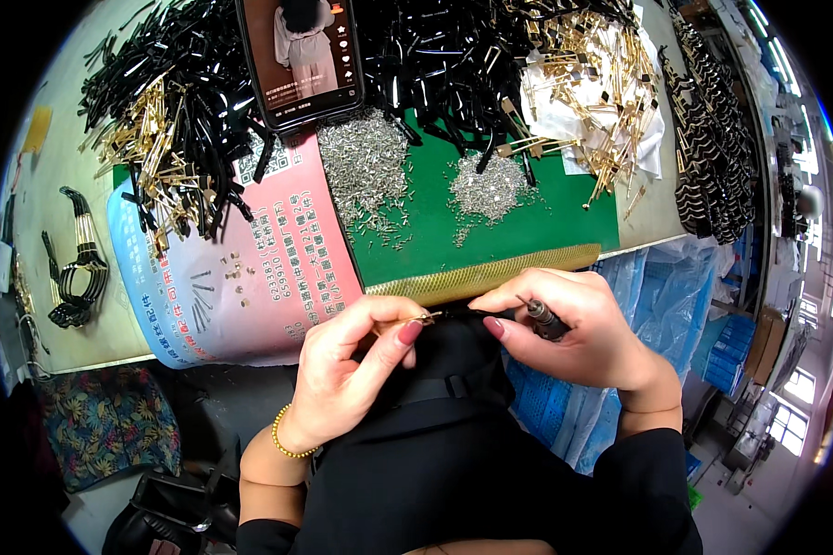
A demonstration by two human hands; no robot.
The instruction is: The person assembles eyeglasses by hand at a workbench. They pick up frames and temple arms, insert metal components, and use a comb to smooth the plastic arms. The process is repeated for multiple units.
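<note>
My left hand [361,356] is closed in a pinch on a small gold metal piece [425,319] just in front of the table edge. My right hand [574,328] faces it, fingers curled round a dark-handled screwdriver [548,321] with a thin shaft. Between the two pinches runs a slim dark part [463,314], dim against my black clothing; I cannot tell where it ends. Beyond my hands, a heap of small silver screws [366,166] and a smaller pile of tiny silver parts [488,190] lie on the green mat [416,254].
Black glossy eyeglass temples [444,65] heap at the back, beside gold metal temples [611,92] on white wrapping. A phone [305,65] stands among them. Patterned strips [708,139] lie far right. A printed sheet [278,250] and bundled frames [85,277] are left; blue plastic wrap [657,305] hangs right.
</note>
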